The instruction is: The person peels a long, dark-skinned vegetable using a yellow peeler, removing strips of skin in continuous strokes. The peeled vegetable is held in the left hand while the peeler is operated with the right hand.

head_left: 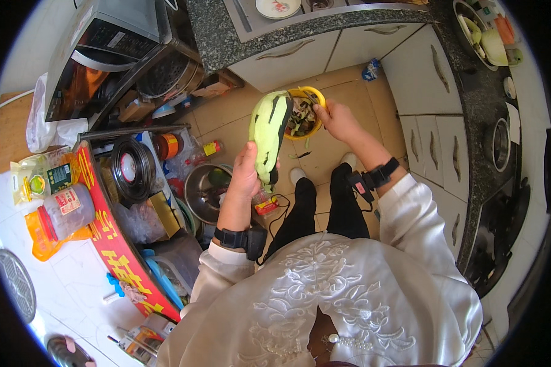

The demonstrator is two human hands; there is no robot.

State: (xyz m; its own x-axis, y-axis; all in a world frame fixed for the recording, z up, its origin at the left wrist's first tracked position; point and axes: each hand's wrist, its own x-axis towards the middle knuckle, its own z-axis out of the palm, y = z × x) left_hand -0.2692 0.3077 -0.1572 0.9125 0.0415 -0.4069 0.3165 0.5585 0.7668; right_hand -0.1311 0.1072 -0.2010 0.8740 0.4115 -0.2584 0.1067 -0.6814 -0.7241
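Observation:
My left hand (pixel 244 172) grips the lower end of a large eggplant (pixel 267 130), held upright in front of me. Most of its skin is off, showing pale green flesh. Dark strips of skin remain along its right side and at the bottom. My right hand (pixel 339 120) is closed on a slim tool, probably a peeler (pixel 310 96), at the right of the eggplant. Below the tool stands a yellow-rimmed bin (pixel 320 94) holding dark and pale peelings (pixel 303 117). The right fingers partly cover the tool's handle.
Scraps of peel (pixel 298 156) lie on the tiled floor near my feet. A steel basin (pixel 202 186) and a plastic bottle (pixel 206 149) stand on the left, beside a crowded shelf with a red banner (pixel 105 234). White cabinets (pixel 431 69) line the far and right sides.

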